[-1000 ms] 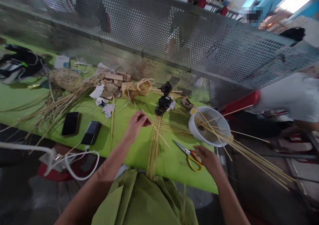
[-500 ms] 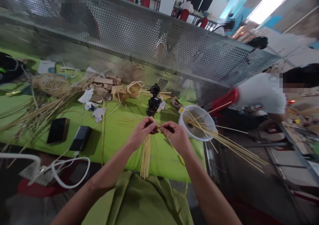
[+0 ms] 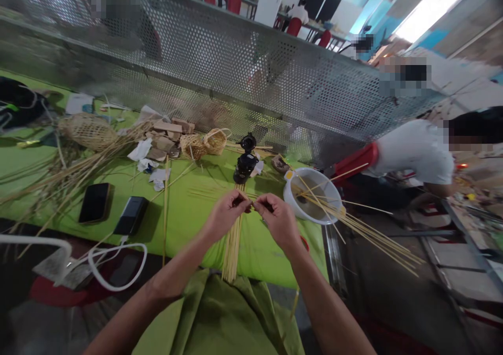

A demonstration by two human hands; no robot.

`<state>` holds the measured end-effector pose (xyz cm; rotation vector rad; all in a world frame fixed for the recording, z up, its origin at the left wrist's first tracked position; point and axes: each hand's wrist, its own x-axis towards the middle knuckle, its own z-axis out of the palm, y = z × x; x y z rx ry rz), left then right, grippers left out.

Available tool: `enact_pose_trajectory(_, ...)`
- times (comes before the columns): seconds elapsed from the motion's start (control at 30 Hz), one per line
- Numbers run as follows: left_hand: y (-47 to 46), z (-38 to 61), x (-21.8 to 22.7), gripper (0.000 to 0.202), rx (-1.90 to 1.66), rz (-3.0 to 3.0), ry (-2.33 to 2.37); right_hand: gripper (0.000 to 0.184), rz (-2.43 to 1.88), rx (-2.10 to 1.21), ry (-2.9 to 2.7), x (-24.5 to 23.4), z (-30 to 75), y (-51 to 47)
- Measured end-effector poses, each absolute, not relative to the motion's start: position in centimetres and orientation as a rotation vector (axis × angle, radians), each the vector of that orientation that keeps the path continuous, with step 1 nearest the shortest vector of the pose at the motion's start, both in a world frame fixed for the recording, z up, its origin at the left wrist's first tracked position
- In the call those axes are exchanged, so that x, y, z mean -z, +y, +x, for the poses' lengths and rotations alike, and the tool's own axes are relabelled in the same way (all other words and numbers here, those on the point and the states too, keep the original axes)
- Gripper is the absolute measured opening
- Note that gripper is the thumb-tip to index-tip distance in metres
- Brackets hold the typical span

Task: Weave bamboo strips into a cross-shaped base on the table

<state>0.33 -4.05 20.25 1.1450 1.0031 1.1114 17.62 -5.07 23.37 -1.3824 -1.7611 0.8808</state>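
My left hand and my right hand meet above the table, their fingertips pinched almost together. Both are closed on a thin bamboo strip, of which only a small bit shows between the fingers. Beneath my left hand lies a bundle of pale bamboo strips, running from near the black bottle toward my lap. The bottle stands just beyond the hands with its lid flipped up. More thin strips lie flat to the left of my left hand.
Right of my hands, a white bucket holds water and long strips jutting over its rim. Left are a phone, a power bank with white cable, woven baskets and wood blocks. A perforated metal barrier stands behind; a person sits right.
The view has shifted slightly. Both hands stay pinched together; the long strip that trailed below my right hand no longer shows there, and a small red object shows beside my right wrist.
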Motion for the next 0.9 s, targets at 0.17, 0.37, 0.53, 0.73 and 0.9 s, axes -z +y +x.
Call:
enact_pose_trajectory(0.17, -4.2, 0.2, -19.5, 0.028, -1.113, 1.173, 1.017, 0.018, -1.403, -0.772, -1.827, -23.4, 17.1, -5.5)
enact_pose_trajectory(0.37, -4.3, -0.4, -18.6, 0.025, -1.096, 1.234, 1.048, 0.018, -1.422, -0.635, -1.829, -23.6, 17.4, -5.4)
enact_pose_trajectory(0.53, -4.5, -0.5, -18.5, 0.028, -1.067, 1.123, 1.015, 0.016, -1.443, -0.611, -1.839, -23.7, 17.9, -5.4)
enact_pose_trajectory(0.73, -4.2, -0.2, -18.4, 0.039, -1.035, 0.895, 1.006, 0.017, -1.495, -0.513, -1.789, -23.4, 17.9, -5.7)
enact_pose_trajectory(0.9, -3.5, -1.7, -18.1, 0.046, -1.112, 0.749, 1.072, 0.023, -1.677, -0.387, -1.687, -23.1, 23.1, -7.1)
